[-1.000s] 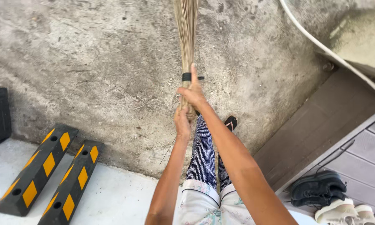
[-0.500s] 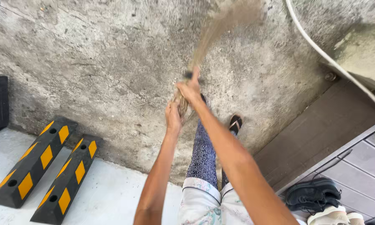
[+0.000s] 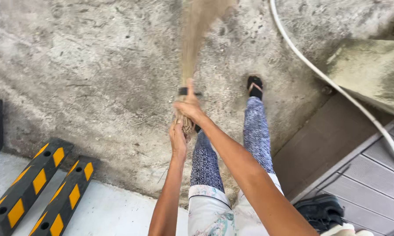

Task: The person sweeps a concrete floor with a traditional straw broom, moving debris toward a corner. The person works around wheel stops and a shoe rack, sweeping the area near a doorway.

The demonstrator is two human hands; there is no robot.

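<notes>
Since the earlier frames the broom (image 3: 196, 39) has swung from about twelve o'clock, then out toward one o'clock, and back near twelve, its bristles smeared with motion; the right foot in its black sandal (image 3: 254, 86) has stepped forward.

Head view: both hands are closed around the broom's bound grip. The right hand (image 3: 189, 107) sits higher, wrapped just below the dark band, its thumb laid along the stalks; the left hand (image 3: 178, 139) clasps the butt end right beneath it, so the two nearly touch. From there the bristles fan upward over the rough concrete floor (image 3: 96, 74). At seven o'clock two black and yellow wheel stops (image 3: 39, 185) lie side by side on a paler slab. A white hose (image 3: 328, 83) curves from twelve o'clock down to four o'clock, past a mossy concrete block (image 3: 372, 70) and a grey grooved decking (image 3: 372, 179). Dark shoes (image 3: 321, 209) rest at five o'clock.

Sweeping this pitted surface well seems to call for short, low strokes with the bristle tips pressed flat, the upper hand steering and the lower one pivoting, and the fan kept well apart from the hose.
</notes>
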